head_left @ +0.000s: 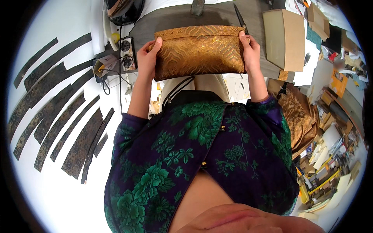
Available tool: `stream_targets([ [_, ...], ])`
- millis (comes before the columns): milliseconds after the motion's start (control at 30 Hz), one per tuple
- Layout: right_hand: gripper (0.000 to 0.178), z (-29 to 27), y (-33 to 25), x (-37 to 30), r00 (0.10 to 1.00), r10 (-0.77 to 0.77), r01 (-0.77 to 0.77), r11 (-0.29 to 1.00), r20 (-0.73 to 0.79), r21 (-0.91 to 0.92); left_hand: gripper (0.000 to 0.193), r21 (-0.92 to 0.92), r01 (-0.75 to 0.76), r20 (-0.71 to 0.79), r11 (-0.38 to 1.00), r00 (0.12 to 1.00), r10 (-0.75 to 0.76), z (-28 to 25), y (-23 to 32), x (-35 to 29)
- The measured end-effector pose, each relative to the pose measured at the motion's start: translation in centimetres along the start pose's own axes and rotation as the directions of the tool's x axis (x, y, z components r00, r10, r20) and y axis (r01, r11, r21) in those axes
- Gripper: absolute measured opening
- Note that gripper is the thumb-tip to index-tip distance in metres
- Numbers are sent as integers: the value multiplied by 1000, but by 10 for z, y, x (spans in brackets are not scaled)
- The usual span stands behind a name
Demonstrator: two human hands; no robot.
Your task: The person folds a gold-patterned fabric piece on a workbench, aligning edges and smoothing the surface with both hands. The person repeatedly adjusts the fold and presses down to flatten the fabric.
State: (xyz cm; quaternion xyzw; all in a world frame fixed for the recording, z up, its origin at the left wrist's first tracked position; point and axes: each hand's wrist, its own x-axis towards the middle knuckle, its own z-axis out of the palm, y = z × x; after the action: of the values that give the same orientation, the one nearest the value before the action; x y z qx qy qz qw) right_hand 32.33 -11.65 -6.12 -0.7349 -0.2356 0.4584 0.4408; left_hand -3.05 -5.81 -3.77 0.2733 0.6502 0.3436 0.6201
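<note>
A flat, bronze-gold brocade pouch [200, 50], or a pouch-shaped fabric piece, is stretched between my two hands above the near edge of the table. Wavy patterns cover its face, and a folded band runs along the top. My left hand [150, 58] grips the left end, thumb on the front and fingers behind. At the opposite end, my right hand [251, 50] pinches the upper corner the same way. Close beyond that corner lies a dark pointed tool [239, 16], its kind unclear. The pouch's back is hidden.
The grey table [167, 17] carries a dark strip [197, 7] and a cardboard box [285, 40]. Left are a power strip [126, 52] and a black appliance [122, 9]. Dark brocade strips [58, 101] hang on the white surface. Bronze fabric [297, 116] and clutter fill the right.
</note>
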Motion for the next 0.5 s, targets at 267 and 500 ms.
stream_targets([
  [267, 46, 4, -10, -7, 999, 17, -16, 999, -32, 27, 41, -39, 17, 10, 999, 1000, -17, 2, 4, -4],
  [500, 41, 2, -5, -5, 998, 57, -58, 993, 16, 103, 40, -37, -9, -10, 999, 1000, 9, 5, 3, -7],
])
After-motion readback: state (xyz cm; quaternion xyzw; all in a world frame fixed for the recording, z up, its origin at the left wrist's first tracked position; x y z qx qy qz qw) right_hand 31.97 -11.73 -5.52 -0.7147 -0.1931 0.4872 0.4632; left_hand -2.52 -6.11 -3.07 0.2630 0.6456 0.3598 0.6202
